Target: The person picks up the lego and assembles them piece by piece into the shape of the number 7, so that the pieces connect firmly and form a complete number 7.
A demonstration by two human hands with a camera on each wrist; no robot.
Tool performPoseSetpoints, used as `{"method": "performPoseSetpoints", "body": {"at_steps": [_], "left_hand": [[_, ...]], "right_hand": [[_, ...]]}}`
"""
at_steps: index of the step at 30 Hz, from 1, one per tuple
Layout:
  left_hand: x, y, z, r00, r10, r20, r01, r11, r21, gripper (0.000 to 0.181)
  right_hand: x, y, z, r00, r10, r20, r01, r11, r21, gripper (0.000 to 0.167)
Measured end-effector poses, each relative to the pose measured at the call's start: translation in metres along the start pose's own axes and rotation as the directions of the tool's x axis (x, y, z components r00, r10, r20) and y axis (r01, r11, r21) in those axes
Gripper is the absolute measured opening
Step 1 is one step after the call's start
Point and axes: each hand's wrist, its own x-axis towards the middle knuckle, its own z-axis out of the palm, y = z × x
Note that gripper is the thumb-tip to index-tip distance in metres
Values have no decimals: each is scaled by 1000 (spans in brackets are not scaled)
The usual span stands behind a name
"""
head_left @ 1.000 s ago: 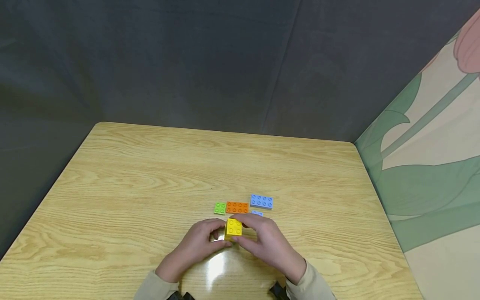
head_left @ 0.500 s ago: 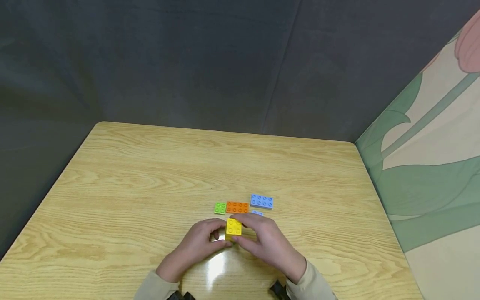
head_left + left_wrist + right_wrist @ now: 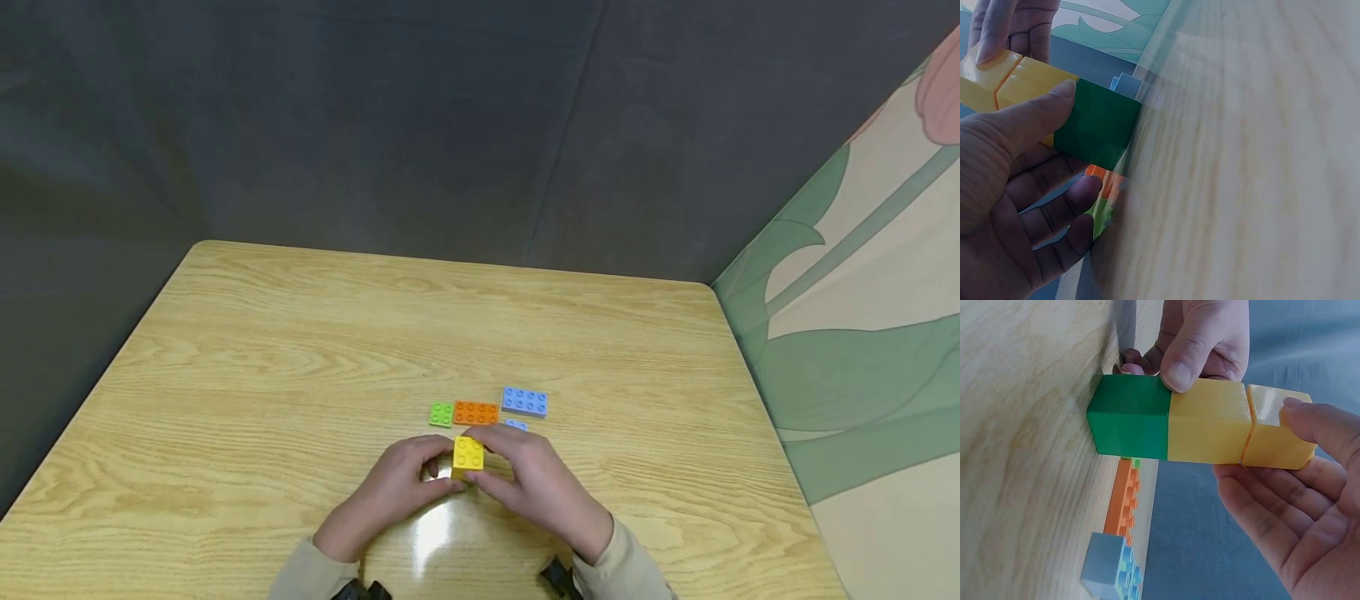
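A stack of bricks stands on the table between both hands: a dark green brick (image 3: 1129, 417) at the bottom, a yellow brick (image 3: 1209, 422) above it, and another yellow brick (image 3: 468, 452) on top. A thin gap shows between the two yellow bricks, and the upper one sits slightly tilted in the right wrist view. My left hand (image 3: 397, 483) pinches the stack low, its thumb near the seam of green and yellow. The top yellow brick is pinched between the thumb and fingers of my right hand (image 3: 536, 479).
Just beyond the hands lie a light green brick (image 3: 442, 414), an orange brick (image 3: 476, 412) and a blue brick (image 3: 525, 402). A smaller blue brick (image 3: 516, 424) is partly hidden by the right hand. The wooden table (image 3: 300, 333) meets a dark curtain behind and a patterned cloth at right.
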Motion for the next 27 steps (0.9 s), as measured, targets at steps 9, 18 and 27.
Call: {"method": "performPoseSetpoints", "body": {"at_steps": [9, 18, 27], "left_hand": [[1, 0, 0, 1000, 2, -3, -2, 1000, -1, 31], [0, 0, 0, 1000, 1, -11, -1, 1000, 7, 30], [0, 0, 0, 1000, 10, -22, -10, 1000, -3, 30]], "right_hand": [[1, 0, 0, 1000, 4, 12, -4, 1000, -11, 29], [1, -1, 2, 1000, 5, 17, -4, 999, -44, 30], [2, -4, 1, 1000, 4, 22, -2, 995, -95, 31]]}}
